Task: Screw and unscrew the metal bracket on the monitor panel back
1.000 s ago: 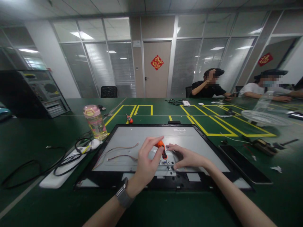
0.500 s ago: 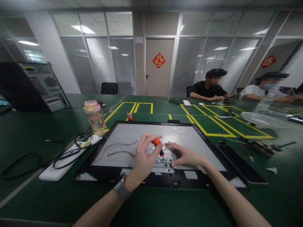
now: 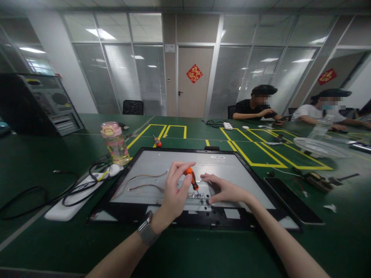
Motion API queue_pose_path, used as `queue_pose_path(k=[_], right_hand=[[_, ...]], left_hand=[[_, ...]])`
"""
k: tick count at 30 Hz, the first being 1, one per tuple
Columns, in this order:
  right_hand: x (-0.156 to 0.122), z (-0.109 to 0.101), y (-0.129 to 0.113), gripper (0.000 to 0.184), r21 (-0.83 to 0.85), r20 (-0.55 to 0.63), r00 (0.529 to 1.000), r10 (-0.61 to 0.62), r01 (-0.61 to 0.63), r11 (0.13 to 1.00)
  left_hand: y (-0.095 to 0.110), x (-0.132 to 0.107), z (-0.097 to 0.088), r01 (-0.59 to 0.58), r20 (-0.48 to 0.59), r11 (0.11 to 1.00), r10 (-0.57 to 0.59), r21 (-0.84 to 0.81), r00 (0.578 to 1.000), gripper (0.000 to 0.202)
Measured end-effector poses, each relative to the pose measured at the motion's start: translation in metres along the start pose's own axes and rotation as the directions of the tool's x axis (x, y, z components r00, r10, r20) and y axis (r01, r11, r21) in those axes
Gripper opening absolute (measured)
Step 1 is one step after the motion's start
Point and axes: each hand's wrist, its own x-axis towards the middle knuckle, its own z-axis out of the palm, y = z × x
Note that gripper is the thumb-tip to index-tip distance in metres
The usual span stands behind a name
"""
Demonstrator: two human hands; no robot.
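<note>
Grasping a screwdriver [image 3: 190,175] in the left hand [image 3: 177,189], with thumb and fingers pinched on its orange and black handle. Slanting it over a grey panel [image 3: 246,170], with the shaft aimed down and to the right at a row of metal fittings [image 3: 193,196] close to the panel's near edge. Cannot tell contact from a small gap at the tip. Wearing a watch [image 3: 148,230] on the left wrist.

Holding the right hand [image 3: 224,189] just right of the fittings, with its grip released and thumb and fingers parted. Cannot tell touching from hovering at the fingertips.

Working on a green surface [image 3: 232,251], with the panel lying flat inside its black frame [image 3: 188,222]. Can see thin wires [image 3: 146,185] lying on the panel to the left of the left hand.

Left of the frame, can see a pink-lidded bottle [image 3: 111,143] standing near a white strip [image 3: 62,208] with black cables [image 3: 92,172] across it. Beyond the frame, can make out a red-ended tool [image 3: 158,142] and a black box [image 3: 212,148]. Just right of the frame, can see a dark slab [image 3: 292,200] lying flat. Farther left, can see a computer case [image 3: 37,104]. At far right, can see a person in black [image 3: 242,108] and a person in white [image 3: 304,112].
</note>
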Motion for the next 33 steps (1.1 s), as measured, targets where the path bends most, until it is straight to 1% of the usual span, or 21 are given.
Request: queue_pose_path(k=[3,8,10,12,15,17,19,21,23,29,31,33], right_hand=[[0.0001,0.0002,-0.0001,0.084,0.002,0.0,1.0,-0.008,0.008,1.0],[0.0002,-0.0004,-0.0022,0.084,0.008,0.006,1.0,-0.003,0.003,1.0],[0.0001,-0.0006,-0.0028,0.083,0.006,0.006,1.0,-0.001,0.001,1.0],[-0.0001,-0.0005,-0.0026,0.083,0.006,0.006,1.0,-0.002,0.002,1.0],[-0.0001,-0.0002,-0.0017,0.083,0.009,0.002,1.0,-0.003,0.003,1.0],[0.0001,-0.0001,-0.0013,0.083,0.007,0.0,1.0,0.0,0.0,1.0],[0.0003,-0.0002,-0.0016,0.084,0.0,0.002,1.0,0.001,-0.001,1.0],[0.0004,-0.0004,-0.002,0.084,-0.008,0.007,1.0,-0.002,0.002,1.0],[0.0004,-0.0005,-0.0015,0.083,-0.008,0.009,1.0,-0.007,0.007,1.0],[0.0001,0.0,0.003,0.083,-0.006,-0.002,1.0,-0.011,0.011,1.0],[0.0002,0.0,0.003,0.082,-0.011,-0.004,1.0,-0.014,0.014,1.0],[0.0004,-0.0002,0.0022,0.082,-0.013,-0.002,1.0,-0.014,0.014,1.0]], left_hand=[[-0.0002,0.0005,0.0003,0.005,0.003,1.0,-0.005,0.001,1.0,0.028],[-0.0018,0.0019,0.0021,0.0,-0.049,1.0,0.001,0.027,0.999,0.017],[-0.0024,0.0018,0.0024,-0.002,-0.049,1.0,0.004,0.026,0.999,0.016],[-0.0029,0.0011,0.0024,-0.005,-0.025,1.0,0.005,0.011,1.0,0.02],[-0.0027,-0.0006,0.0021,0.014,0.038,0.998,-0.012,-0.054,0.999,0.026],[-0.0022,-0.0015,0.0017,0.02,0.075,0.996,-0.014,-0.085,0.997,0.028],[-0.0015,-0.0018,0.0015,-0.011,0.061,0.998,0.015,-0.059,0.998,0.024],[-0.0008,-0.0014,0.0015,-0.05,0.013,0.999,0.051,-0.015,0.999,0.018],[-0.0004,-0.0009,0.0017,-0.063,-0.017,0.998,0.063,-0.004,0.998,0.016],[-0.0013,-0.0014,0.0015,0.026,0.07,0.993,-0.018,-0.118,0.997,0.027],[-0.0019,-0.0015,0.0018,0.017,0.061,0.994,-0.011,-0.104,0.998,0.025],[-0.0018,-0.0011,0.0023,-0.016,0.027,0.998,0.018,-0.054,0.999,0.019]])
